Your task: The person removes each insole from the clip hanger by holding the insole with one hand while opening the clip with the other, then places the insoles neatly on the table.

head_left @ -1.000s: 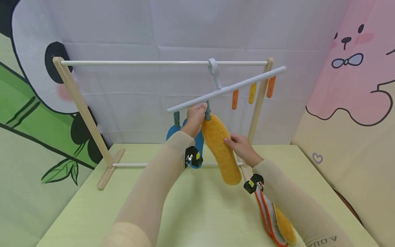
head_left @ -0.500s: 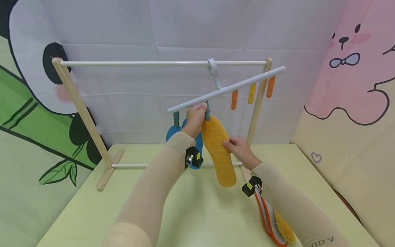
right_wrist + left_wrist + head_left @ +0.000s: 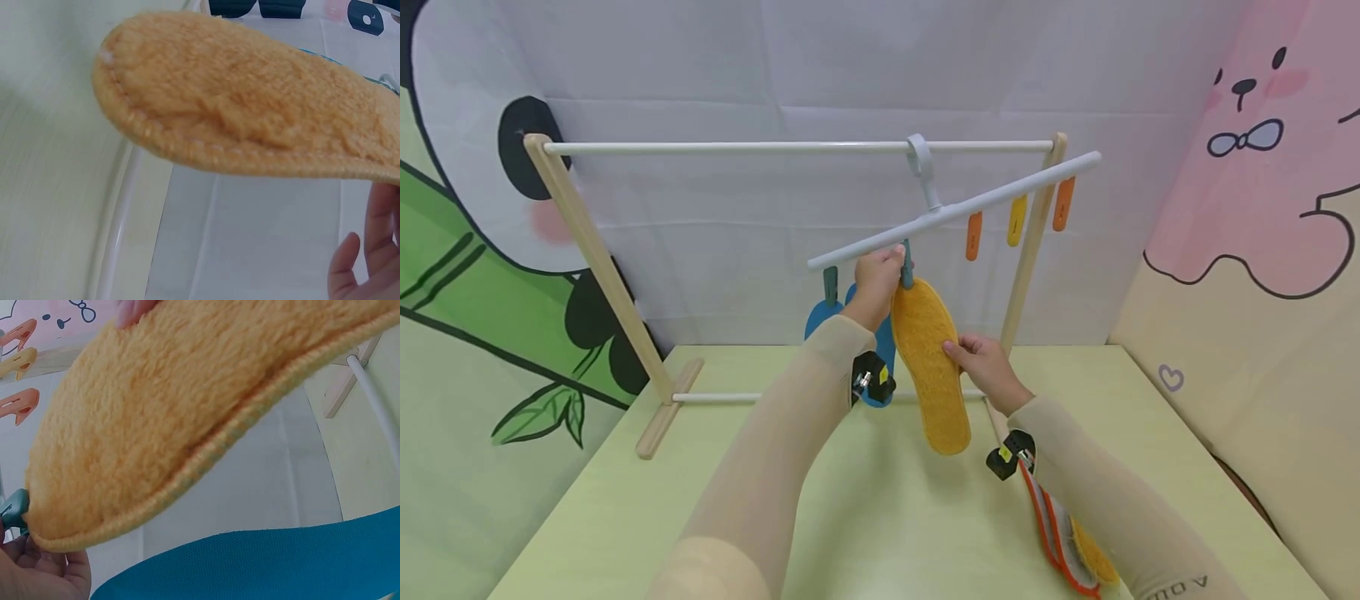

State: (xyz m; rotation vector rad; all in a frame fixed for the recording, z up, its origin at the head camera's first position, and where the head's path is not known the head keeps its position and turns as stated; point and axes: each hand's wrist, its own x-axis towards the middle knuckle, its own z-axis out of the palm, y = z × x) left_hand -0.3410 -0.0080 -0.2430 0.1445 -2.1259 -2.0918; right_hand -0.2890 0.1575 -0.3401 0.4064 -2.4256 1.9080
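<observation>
The yellow insole (image 3: 931, 367) hangs under the left part of the hanger (image 3: 985, 202); its lower end has swung left, nearer vertical, apparently improving alignment with the teal clip (image 3: 907, 268) at its top. The left hand (image 3: 876, 287) pinches this clip; the right hand (image 3: 992, 368) pinches the insole's right edge. Whether the clip bites, cannot tell.

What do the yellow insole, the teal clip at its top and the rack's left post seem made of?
Yellow insole: matte pile fabric, judging by its fluffy tufts and stitched edge.
Teal clip: probably smooth molded plastic, from its even color and slight sheen.
Left post: likely pale wood with a dull finish, given its tan color.
</observation>
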